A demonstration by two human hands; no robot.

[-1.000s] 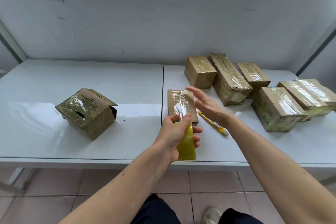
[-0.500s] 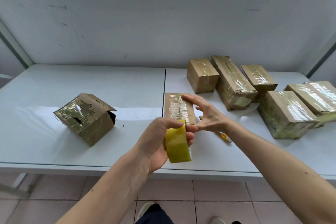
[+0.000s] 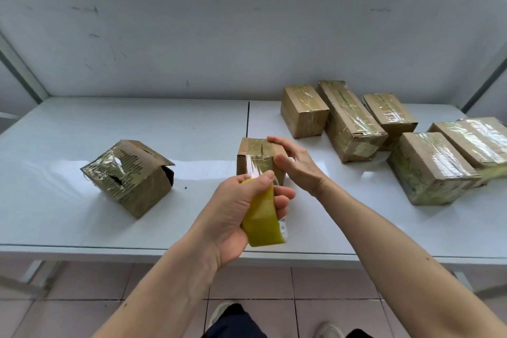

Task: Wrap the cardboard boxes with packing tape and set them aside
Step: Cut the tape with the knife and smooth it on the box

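A small cardboard box [image 3: 253,155] stands tipped up on the white table [image 3: 82,200] near its middle, with clear tape running from its front face toward me. My right hand [image 3: 297,164] grips the box's right side, fingers curled over its top edge. My left hand [image 3: 241,211] grips a yellow roll of packing tape [image 3: 263,221] just in front of the box, thumb on the stretched tape. Several taped boxes [image 3: 354,123] lie at the right. A torn, half-open taped box [image 3: 129,175] sits at the left.
A grey wall [image 3: 247,22] closes the back of the table. The table's front edge runs under my forearms, with tiled floor and my shoes below. A seam [image 3: 248,115] divides the two tabletops.
My right hand has closed round the small box and tipped it up from lying flat. My left hand with the tape roll stays in front of it. The yellow knife is now hidden.
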